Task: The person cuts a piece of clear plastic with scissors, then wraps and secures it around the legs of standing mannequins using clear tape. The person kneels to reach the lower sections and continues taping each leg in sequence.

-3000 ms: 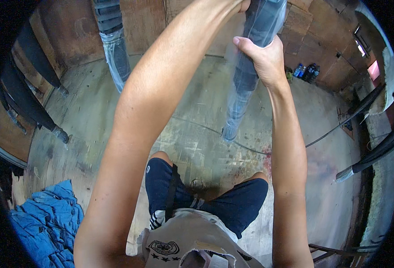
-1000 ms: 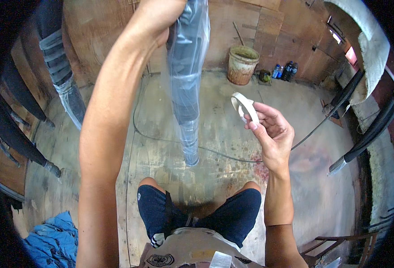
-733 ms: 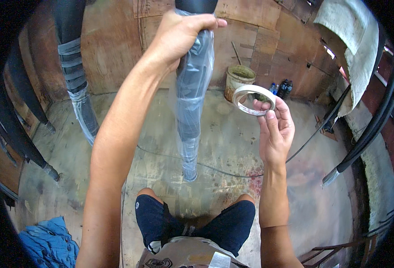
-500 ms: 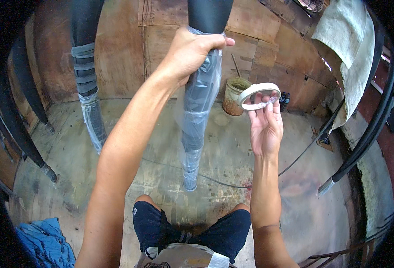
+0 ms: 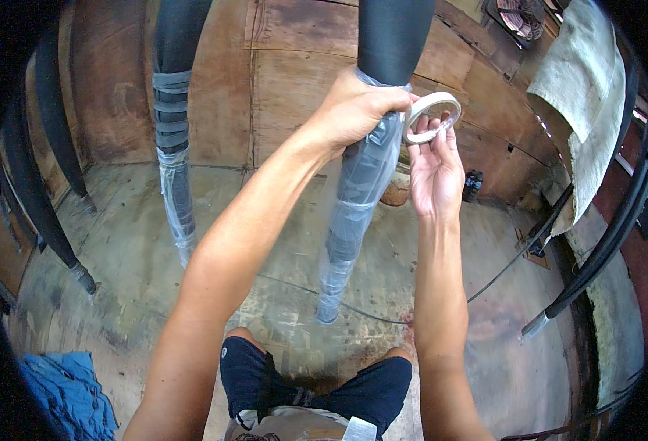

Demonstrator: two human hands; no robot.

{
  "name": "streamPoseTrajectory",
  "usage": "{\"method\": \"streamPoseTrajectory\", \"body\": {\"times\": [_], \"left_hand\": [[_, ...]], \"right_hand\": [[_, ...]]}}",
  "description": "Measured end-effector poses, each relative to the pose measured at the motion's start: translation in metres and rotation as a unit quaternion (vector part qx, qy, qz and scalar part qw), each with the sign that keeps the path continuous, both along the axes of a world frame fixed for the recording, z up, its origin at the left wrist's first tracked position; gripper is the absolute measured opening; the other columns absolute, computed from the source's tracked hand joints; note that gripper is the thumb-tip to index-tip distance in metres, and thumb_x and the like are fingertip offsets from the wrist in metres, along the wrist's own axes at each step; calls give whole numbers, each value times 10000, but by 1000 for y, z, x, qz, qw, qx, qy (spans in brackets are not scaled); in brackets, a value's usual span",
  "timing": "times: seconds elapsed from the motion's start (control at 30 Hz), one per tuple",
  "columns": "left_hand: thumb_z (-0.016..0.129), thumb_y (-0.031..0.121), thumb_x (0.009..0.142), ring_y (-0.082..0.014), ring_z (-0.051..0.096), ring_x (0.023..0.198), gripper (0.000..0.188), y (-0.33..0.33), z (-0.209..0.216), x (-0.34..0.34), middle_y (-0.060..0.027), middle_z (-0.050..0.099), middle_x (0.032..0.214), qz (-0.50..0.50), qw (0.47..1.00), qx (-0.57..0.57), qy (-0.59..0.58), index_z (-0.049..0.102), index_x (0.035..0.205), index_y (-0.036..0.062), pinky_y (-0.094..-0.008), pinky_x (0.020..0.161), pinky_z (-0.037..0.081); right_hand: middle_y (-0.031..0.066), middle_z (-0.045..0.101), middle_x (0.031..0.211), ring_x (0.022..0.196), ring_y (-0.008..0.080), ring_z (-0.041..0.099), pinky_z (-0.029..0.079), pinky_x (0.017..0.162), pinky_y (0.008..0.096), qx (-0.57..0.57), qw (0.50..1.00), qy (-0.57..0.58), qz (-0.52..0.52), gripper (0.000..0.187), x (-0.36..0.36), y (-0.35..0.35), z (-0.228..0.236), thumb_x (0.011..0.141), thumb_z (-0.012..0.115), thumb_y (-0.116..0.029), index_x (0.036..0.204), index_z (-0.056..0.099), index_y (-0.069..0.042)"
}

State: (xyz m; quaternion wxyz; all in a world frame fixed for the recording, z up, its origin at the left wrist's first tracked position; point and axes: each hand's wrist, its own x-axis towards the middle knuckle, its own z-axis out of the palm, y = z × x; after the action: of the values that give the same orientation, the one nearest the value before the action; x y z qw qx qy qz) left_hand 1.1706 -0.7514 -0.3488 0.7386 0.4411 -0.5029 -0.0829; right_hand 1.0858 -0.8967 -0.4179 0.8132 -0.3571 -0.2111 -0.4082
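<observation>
A thick black tube point(image 5: 393, 40) hangs in front of me, its lower length wrapped in clear plastic film point(image 5: 353, 202) down to a narrow end. My left hand point(image 5: 361, 110) is closed round it near the top edge of the film. With its palm turned up, my right hand point(image 5: 437, 165) holds a white roll of tape point(image 5: 418, 110) by its ring, fingers through the opening. The roll is right beside my left fingertips and the tube; whether a strip joins roll and film I cannot tell.
To the left hangs another black tube point(image 5: 171, 140) with grey bands and film. More dark tubes point(image 5: 52, 228) hang farther left. A bucket point(image 5: 394, 192) stands behind, mostly hidden. A thin cable point(image 5: 368, 314) crosses the floor. Blue cloth point(image 5: 70, 393) lies at lower left; a pale sheet point(image 5: 578, 95) hangs right.
My right hand has brought the tape roll up and in toward the tube, close to my left hand. The tube and left hand appear farther right, and the view has shifted somewhat.
</observation>
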Motion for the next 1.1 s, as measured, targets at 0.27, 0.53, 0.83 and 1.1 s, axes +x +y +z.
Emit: {"method": "streamPoseTrajectory", "body": {"times": [0.27, 0.53, 0.83, 1.1], "left_hand": [[751, 87, 790, -91, 624, 690, 86, -1, 0, 5, -23, 685, 769, -28, 999, 26, 14, 728, 830, 13, -288, 610, 488], [754, 164, 828, -108, 655, 759, 171, -2, -4, 9, -54, 725, 857, -25, 998, 19, -46, 751, 923, 22, -282, 688, 508], [775, 134, 805, -81, 605, 649, 101, -7, -2, -3, -2, 673, 742, 19, 999, 34, -24, 739, 843, 47, -267, 591, 465], [760, 116, 813, -83, 614, 669, 86, -10, 1, -6, -10, 673, 745, 37, 999, 5, -22, 723, 817, 38, -271, 592, 468]], "right_hand": [[174, 678, 1173, 1049, 281, 710, 626, 890, 403, -38, 996, 58, -58, 334, 13, 10, 22, 1070, 519, -129, 1363, 495, 28], [182, 706, 1045, 913, 212, 727, 598, 775, 316, -116, 908, 117, -385, 267, 29, 14, 49, 1066, 496, -75, 1252, 541, 112], [149, 699, 1081, 936, 189, 690, 557, 821, 305, -196, 847, 113, -481, 311, 27, 11, 56, 1040, 553, -77, 1292, 581, 104], [120, 671, 973, 842, 227, 675, 540, 758, 352, -422, 577, -13, -700, 201, -27, 30, 72, 919, 729, -126, 1111, 773, -87]]}}
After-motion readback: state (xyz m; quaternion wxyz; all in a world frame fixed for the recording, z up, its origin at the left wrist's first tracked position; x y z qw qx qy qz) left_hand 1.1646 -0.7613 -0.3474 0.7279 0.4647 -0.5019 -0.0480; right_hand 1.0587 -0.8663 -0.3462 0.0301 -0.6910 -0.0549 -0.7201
